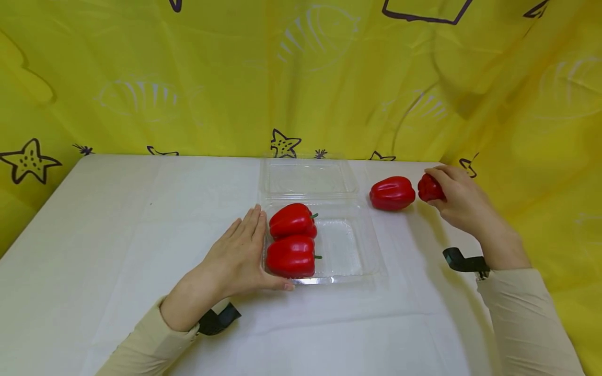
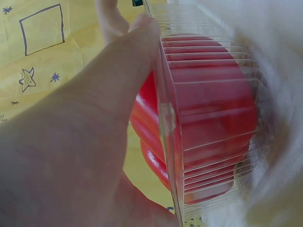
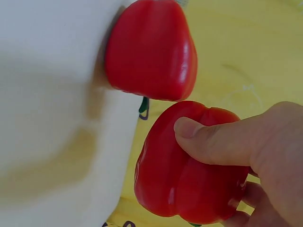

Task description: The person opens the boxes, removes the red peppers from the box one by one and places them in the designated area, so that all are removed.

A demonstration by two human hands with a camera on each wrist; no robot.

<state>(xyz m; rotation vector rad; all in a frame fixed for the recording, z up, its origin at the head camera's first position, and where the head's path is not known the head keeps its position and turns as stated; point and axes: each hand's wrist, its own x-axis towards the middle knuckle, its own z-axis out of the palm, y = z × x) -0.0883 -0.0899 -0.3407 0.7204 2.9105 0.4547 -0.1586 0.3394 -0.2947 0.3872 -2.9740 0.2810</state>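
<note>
My right hand (image 1: 458,201) grips a red bell pepper (image 3: 189,165), thumb across its side and fingers behind it. Just left of it in the head view, another red bell pepper (image 1: 392,193) lies on the table. A clear plastic clamshell box (image 1: 348,245) lies with its lid (image 1: 308,177) folded back. Two red bell peppers, one behind (image 1: 292,220) the other (image 1: 291,257), lie side by side in its left half, green stems pointing right. My left hand (image 1: 235,258) rests against the box's left rim, fingers straight, thumb along the front edge.
A white cloth covers the table (image 1: 155,250). Behind it and along the right side hangs a yellow curtain (image 1: 226,78) printed with fish and stars. Dark straps (image 1: 463,261) sit at both wrists, by the beige sleeves.
</note>
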